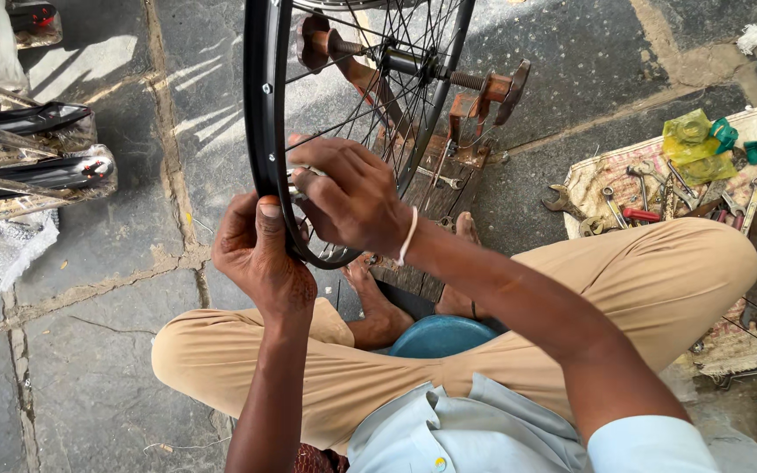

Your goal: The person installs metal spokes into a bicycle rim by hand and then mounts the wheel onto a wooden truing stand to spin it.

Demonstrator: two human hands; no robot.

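a person sits low on stone paving, a black bicycle rim (265, 105) upright in a rusty truing stand (475, 105). the left hand (256, 258) clasps the rim's lower edge; the right hand (352, 197) closes around a small metal tool at a spoke. the tool could slip off, since little of it is gripped. its tip is hidden, and the wheel's top is cut off.
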